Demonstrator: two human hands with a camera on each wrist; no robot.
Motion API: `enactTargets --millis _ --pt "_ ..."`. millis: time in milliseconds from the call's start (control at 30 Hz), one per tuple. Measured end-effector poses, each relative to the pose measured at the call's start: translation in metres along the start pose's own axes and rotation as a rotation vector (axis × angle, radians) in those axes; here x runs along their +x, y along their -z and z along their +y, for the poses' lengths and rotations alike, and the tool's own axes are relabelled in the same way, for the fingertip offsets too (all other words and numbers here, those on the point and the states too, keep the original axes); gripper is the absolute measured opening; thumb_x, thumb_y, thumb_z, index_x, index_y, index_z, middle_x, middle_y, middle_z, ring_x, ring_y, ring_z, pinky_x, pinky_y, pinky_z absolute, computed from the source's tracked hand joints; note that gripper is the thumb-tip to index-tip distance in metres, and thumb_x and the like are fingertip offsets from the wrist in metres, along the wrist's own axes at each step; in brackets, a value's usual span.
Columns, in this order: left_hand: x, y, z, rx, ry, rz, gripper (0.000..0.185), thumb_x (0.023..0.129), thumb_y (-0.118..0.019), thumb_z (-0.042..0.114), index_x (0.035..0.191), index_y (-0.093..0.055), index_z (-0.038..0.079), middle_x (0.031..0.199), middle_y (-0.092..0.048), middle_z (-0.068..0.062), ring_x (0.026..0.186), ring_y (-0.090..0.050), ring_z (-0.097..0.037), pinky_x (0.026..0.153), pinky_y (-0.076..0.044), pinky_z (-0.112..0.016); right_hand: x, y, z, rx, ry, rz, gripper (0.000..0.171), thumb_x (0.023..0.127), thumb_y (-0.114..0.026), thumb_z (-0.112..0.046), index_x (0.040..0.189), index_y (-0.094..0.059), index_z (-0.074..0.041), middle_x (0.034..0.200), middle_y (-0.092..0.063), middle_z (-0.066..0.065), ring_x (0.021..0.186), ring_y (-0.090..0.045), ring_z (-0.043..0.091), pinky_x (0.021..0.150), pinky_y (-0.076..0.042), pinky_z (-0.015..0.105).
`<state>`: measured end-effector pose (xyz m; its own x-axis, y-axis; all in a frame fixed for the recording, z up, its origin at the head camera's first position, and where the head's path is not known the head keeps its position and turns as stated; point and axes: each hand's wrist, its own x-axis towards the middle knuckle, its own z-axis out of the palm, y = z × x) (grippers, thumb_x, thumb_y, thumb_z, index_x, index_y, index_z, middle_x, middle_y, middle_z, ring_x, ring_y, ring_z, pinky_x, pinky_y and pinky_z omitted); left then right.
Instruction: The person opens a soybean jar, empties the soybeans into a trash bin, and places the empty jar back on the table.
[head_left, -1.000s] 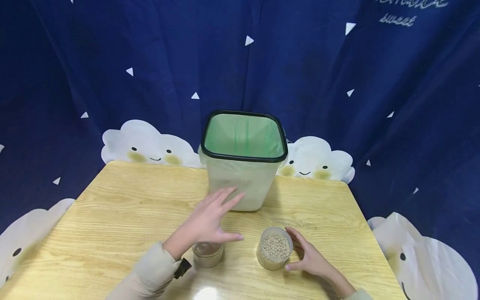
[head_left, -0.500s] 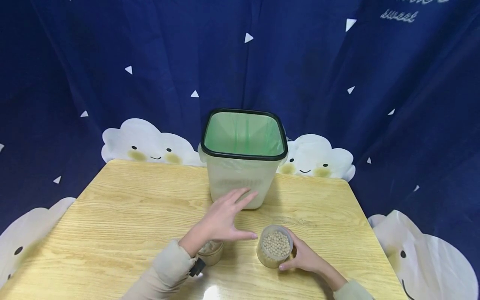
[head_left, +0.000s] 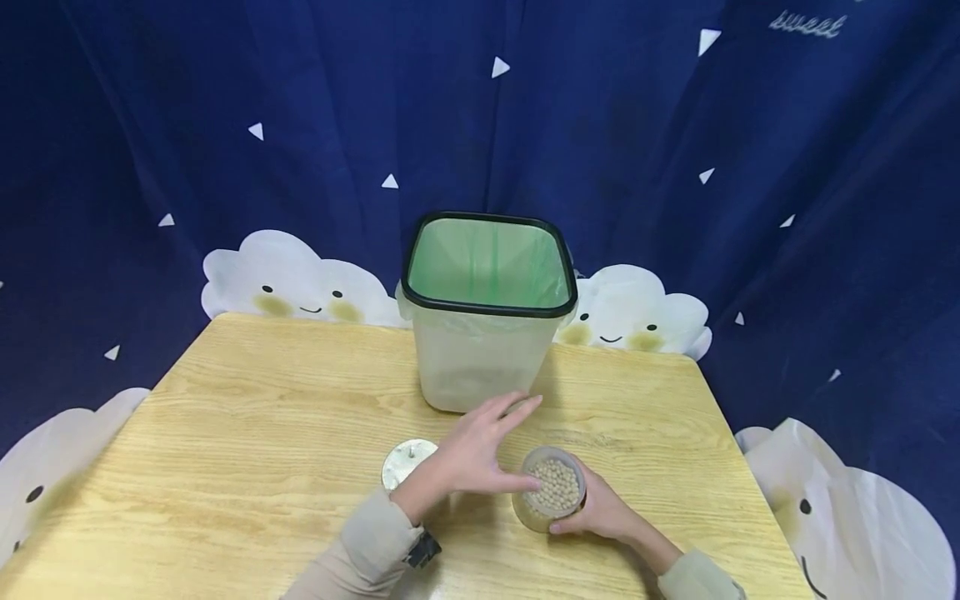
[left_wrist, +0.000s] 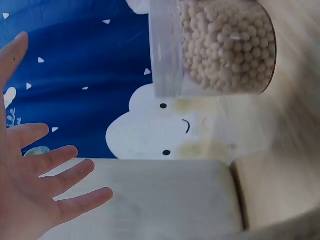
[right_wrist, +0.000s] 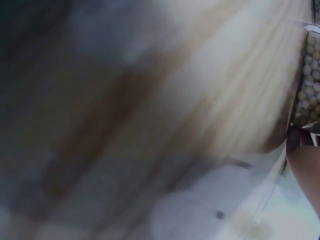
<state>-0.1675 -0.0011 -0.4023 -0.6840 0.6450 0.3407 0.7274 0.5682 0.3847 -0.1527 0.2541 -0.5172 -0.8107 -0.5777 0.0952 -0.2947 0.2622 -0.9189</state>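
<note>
A clear round jar of pale beans (head_left: 553,497) stands open-topped near the table's front edge. My right hand (head_left: 597,513) grips it from the right, fingers curled round its side. My left hand (head_left: 483,450) hovers just left of the jar with its fingers spread and straight, the thumb tip close to the jar's rim, holding nothing. In the left wrist view the bean jar (left_wrist: 220,47) is close above the spread left fingers (left_wrist: 55,172). The right wrist view is blurred, with only the bean jar (right_wrist: 311,75) showing at its right edge.
A pale square bin (head_left: 487,310) with a black rim and green liner stands at the back middle of the wooden table (head_left: 247,433). A small jar with a metal lid (head_left: 403,463) sits left of my left wrist. A dark blue cloud-print curtain hangs behind.
My left hand has moved right from over the small lidded jar to beside the bean jar, uncovering the small jar. My right hand has closed round the bean jar.
</note>
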Motion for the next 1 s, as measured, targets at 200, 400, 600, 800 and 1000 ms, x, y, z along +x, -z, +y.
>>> enactTargets --millis 200,400,600,800,1000 --pt "0.001 -0.012 0.005 -0.065 0.054 -0.014 0.095 0.070 -0.065 0.061 0.145 -0.023 0.024 0.144 -0.031 -0.004 0.127 -0.034 -0.025 0.093 -0.038 -0.048 -0.003 0.003 -0.005 -0.020 0.020 0.056 0.089 0.066 -0.081 -0.011 0.139 -0.030 -0.008 0.127 -0.047 0.014 0.111 -0.049 0.023 0.091 -0.040 0.031" --pt "0.003 -0.027 0.010 -0.134 0.067 0.000 0.091 0.072 -0.067 0.057 0.145 -0.026 0.022 0.142 -0.034 -0.005 0.124 -0.039 -0.025 0.089 -0.042 -0.046 -0.006 0.010 -0.014 -0.116 0.070 0.136 0.090 0.062 -0.083 -0.014 0.136 -0.033 -0.006 0.124 -0.050 0.014 0.108 -0.051 0.022 0.089 -0.042 0.031" --pt "0.006 -0.040 0.012 -0.206 0.039 0.031 0.089 0.071 -0.071 0.051 0.143 -0.031 0.018 0.139 -0.038 -0.005 0.121 -0.042 -0.025 0.091 -0.041 -0.043 -0.010 0.016 -0.027 -0.203 0.115 0.231 0.093 0.055 -0.086 -0.010 0.133 -0.036 0.001 0.119 -0.053 0.019 0.103 -0.053 0.019 0.085 -0.045 0.030" --pt "0.011 -0.051 0.011 -0.290 -0.006 0.026 0.091 0.068 -0.075 0.048 0.142 -0.033 0.016 0.140 -0.037 -0.003 0.123 -0.040 -0.023 0.096 -0.037 -0.042 -0.014 0.023 -0.038 -0.332 0.112 0.298 0.093 0.050 -0.088 -0.015 0.130 -0.042 -0.001 0.113 -0.058 0.012 0.099 -0.054 0.014 0.083 -0.045 0.029" --pt "0.016 -0.058 0.012 -0.322 -0.065 -0.010 0.092 0.066 -0.078 0.045 0.141 -0.034 0.016 0.140 -0.036 -0.005 0.124 -0.039 -0.022 0.097 -0.036 -0.041 -0.016 0.025 -0.043 -0.417 0.097 0.305 0.091 0.049 -0.088 -0.022 0.129 -0.045 -0.009 0.111 -0.058 0.003 0.096 -0.055 0.015 0.080 -0.046 0.034"
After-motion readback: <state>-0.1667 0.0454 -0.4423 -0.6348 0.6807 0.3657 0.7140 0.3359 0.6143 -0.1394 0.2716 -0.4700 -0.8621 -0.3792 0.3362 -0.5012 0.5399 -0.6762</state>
